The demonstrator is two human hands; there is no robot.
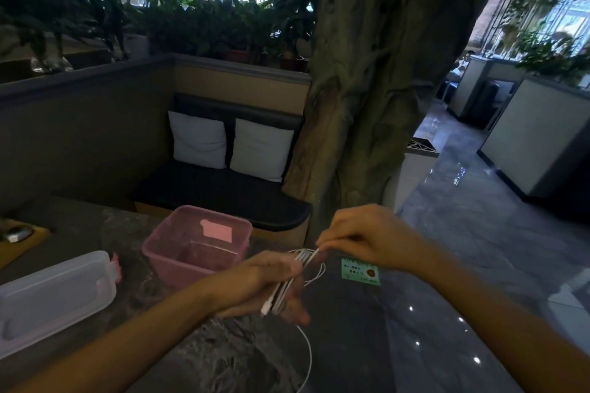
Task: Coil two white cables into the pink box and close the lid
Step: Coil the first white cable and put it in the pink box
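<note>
The pink box (178, 249) stands open on the dark stone table, and I see nothing inside it. Its clear lid (54, 293) with pink clasps lies to the left. My left hand (265, 284) is shut on a bundle of folded loops of a white cable (287, 284), just right of the box. My right hand (364, 239) pinches a strand of the same cable at the top of the bundle. A loose length of white cable (308, 357) trails down across the table toward me. I cannot tell whether that is a second cable.
A green card (360, 271) lies on the table (351, 344) under my right wrist. A yellow tray (22, 239) sits at the far left. Beyond the table are a dark bench with two white cushions (230, 143) and a thick tree trunk (383, 73).
</note>
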